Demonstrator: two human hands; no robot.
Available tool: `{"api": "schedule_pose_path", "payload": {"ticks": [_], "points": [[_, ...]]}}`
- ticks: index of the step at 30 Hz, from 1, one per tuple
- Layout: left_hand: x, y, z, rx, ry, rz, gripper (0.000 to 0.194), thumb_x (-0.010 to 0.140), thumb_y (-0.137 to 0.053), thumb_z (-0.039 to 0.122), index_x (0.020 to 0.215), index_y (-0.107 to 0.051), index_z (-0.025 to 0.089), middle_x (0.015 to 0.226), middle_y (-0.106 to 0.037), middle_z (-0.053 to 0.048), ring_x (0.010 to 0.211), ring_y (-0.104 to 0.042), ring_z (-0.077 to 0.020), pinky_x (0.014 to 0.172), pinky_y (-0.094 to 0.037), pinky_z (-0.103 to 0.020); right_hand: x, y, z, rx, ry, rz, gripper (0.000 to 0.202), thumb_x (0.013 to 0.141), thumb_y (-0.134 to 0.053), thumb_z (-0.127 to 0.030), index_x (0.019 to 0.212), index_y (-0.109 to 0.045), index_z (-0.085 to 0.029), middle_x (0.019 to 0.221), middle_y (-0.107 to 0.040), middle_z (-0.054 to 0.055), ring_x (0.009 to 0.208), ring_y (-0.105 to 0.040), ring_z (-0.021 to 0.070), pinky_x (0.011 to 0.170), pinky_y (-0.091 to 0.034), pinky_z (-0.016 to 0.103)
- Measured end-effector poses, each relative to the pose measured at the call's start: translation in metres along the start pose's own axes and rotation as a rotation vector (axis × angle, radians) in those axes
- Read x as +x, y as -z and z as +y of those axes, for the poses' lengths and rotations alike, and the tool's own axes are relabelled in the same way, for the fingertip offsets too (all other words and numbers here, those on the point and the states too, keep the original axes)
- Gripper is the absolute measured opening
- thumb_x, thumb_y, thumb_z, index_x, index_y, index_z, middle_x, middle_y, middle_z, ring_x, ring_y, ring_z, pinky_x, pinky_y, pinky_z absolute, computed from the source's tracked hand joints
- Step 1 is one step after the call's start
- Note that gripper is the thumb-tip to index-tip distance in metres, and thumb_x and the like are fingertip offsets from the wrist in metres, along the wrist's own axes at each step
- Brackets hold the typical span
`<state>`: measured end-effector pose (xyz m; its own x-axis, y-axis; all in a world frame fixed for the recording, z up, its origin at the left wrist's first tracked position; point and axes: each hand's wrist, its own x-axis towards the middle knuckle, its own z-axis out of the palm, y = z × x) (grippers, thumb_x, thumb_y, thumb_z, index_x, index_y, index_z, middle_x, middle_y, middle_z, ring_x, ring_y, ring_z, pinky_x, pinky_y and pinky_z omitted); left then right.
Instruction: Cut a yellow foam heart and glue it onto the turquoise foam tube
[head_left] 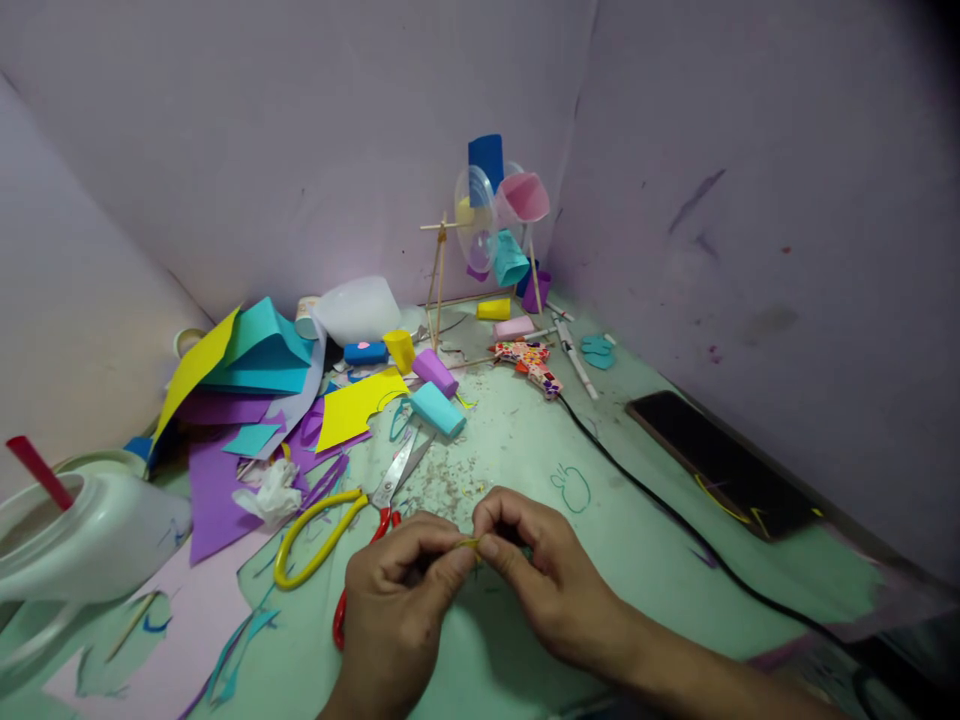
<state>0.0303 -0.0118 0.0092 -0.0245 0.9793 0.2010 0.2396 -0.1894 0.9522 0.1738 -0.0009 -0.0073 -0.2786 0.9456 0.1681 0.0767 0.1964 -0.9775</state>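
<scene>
My left hand (397,590) and my right hand (540,570) meet low in the middle of the head view, fingertips pinched together on a small yellow piece (471,544). Most of that piece is hidden by the fingers. Scissors (379,500) with a yellow and a red handle lie open on the green table (645,540) just left of and under my left hand. Fine scraps are scattered in front of my fingers.
Coloured paper sheets (247,390) and small paper tubes (437,408) lie at left and centre. A stick-and-cup model (495,240) stands at the back corner. A patterned glue gun (531,362) trails a black cord. A dark phone (720,460) lies right. A white jug (82,540) stands far left.
</scene>
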Motion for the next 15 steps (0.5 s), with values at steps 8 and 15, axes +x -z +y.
{"api": "schedule_pose_path", "payload": {"ticks": [8, 15], "points": [[0.003, 0.004, 0.006, 0.063, 0.171, 0.044, 0.020, 0.061, -0.064, 0.030, 0.047, -0.064, 0.015, 0.046, -0.059, -0.002, 0.046, -0.051, -0.0111, 0.044, -0.041, -0.019, 0.010, 0.003, -0.003, -0.009, -0.039, -0.039, 0.011, 0.073, -0.062, -0.025, 0.069, -0.062, -0.015, 0.069, -0.058, 0.002, 0.065, -0.052, 0.0140, 0.061, -0.040, 0.027], [0.006, 0.008, -0.003, -0.172, 0.296, -0.016, 0.018, 0.066, -0.065, 0.032, 0.064, -0.068, 0.014, 0.044, -0.051, 0.003, 0.040, -0.041, -0.0061, 0.039, -0.034, -0.016, 0.027, 0.003, 0.007, 0.371, -0.344, -0.157, 0.028, 0.073, -0.065, -0.041, 0.066, -0.055, -0.016, 0.055, -0.046, -0.005, 0.051, -0.042, 0.0084, 0.055, -0.038, 0.024]]}}
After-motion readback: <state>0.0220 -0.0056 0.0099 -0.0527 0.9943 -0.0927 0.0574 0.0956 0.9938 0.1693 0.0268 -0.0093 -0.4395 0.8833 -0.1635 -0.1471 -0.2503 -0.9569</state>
